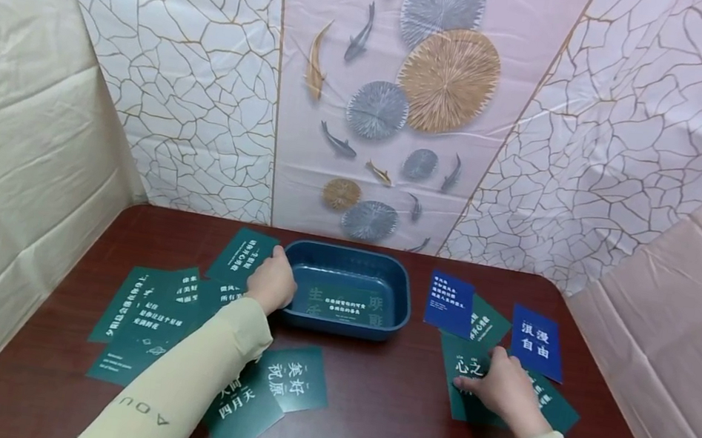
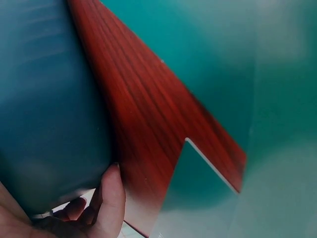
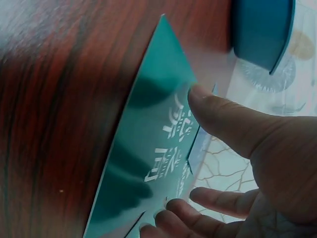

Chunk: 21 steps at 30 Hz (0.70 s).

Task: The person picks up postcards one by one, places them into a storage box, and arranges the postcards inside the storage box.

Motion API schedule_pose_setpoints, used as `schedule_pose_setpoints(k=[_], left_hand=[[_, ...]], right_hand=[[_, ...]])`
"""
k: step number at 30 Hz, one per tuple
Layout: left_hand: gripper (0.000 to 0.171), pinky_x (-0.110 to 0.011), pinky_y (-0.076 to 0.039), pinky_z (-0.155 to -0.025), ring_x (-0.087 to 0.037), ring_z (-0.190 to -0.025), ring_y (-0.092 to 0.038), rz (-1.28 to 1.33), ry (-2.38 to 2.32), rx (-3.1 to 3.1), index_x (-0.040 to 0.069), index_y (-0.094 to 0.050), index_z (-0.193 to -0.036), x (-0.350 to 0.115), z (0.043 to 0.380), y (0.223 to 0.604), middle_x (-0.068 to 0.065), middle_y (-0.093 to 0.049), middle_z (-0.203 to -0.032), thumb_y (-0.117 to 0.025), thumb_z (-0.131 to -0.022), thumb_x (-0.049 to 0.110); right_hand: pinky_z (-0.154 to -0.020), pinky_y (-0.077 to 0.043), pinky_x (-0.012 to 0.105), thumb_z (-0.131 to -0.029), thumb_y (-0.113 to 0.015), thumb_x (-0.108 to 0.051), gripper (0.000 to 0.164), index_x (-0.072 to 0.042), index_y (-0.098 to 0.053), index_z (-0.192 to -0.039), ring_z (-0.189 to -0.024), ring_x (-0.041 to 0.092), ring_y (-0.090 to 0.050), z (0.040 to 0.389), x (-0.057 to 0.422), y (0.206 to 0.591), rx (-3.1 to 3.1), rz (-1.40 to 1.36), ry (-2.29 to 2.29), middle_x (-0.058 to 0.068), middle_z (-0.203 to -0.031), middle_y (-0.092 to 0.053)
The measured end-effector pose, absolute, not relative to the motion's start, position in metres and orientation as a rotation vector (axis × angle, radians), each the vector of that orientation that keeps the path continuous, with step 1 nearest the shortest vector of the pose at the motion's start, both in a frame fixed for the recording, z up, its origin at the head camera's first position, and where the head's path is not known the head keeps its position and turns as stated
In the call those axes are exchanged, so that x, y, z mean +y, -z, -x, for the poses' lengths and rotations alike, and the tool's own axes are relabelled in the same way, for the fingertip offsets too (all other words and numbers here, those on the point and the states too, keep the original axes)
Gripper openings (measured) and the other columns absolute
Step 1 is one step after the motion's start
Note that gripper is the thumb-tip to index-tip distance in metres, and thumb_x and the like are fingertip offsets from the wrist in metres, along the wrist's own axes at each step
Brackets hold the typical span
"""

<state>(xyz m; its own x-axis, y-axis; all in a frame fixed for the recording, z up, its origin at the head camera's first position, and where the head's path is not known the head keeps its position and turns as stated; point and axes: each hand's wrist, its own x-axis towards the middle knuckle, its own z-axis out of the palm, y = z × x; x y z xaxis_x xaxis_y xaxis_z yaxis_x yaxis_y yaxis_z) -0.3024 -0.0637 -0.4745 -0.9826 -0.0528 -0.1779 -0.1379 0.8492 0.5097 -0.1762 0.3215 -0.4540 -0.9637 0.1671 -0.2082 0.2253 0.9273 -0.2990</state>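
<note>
My left hand (image 1: 273,281) grips the left rim of a dark blue rectangular tray (image 1: 342,328). The left wrist view shows its fingers at the tray's corner (image 2: 54,148). Inside the tray lies a green card (image 1: 348,305) with white lettering. At the right, my right hand (image 1: 505,392) is over a green card (image 1: 453,353), thumb and fingers spread. In the right wrist view the thumb tip overlaps the edge of this card (image 3: 131,129), and the other fingers hang near its lower side.
Several overlapping green cards (image 1: 135,338) cover the table's left side. Two more green cards (image 1: 246,414) lie in front of the tray. Blue cards (image 1: 445,318) and another blue card (image 1: 538,342) lie at the back right. Patterned cloth (image 1: 209,79) hangs behind the brown table (image 1: 377,417).
</note>
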Motion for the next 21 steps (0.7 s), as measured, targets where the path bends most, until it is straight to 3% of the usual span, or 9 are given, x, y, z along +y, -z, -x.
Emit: schedule_pose_setpoints(k=[5,13,21], left_hand=[[0.076,-0.049,-0.051,-0.072,-0.033,-0.083,-0.062,0.156,-0.816,2.867,0.001,-0.011,-0.152,-0.063,0.303,0.475,-0.021,-0.059,-0.118,-0.057,-0.095,0.019],[0.077,-0.051,-0.051,-0.077,-0.036,-0.093,-0.063,0.168,-0.803,2.865,0.001,-0.01,-0.153,-0.062,0.306,0.476,-0.022,-0.058,-0.122,-0.058,-0.095,0.018],[0.078,-0.051,-0.051,-0.078,-0.035,-0.095,-0.063,0.176,-0.799,2.878,0.001,-0.011,-0.153,-0.062,0.305,0.476,-0.022,-0.059,-0.122,-0.059,-0.094,0.019]], right_hand=[[-0.084,-0.044,0.062,-0.07,-0.082,-0.053,0.108,0.019,-0.03,-0.131,-0.095,0.046,-0.05,0.176,0.324,0.457,2.92,-0.31,0.476,0.039,-0.112,-0.046],[-0.087,-0.041,0.064,-0.064,-0.082,-0.06,0.12,0.023,-0.025,-0.13,-0.1,0.051,-0.048,0.179,0.328,0.462,2.899,-0.348,0.493,0.045,-0.113,-0.043],[-0.087,-0.041,0.065,-0.061,-0.08,-0.065,0.124,0.023,-0.023,-0.128,-0.099,0.054,-0.047,0.182,0.332,0.465,2.852,-0.39,0.511,0.047,-0.111,-0.042]])
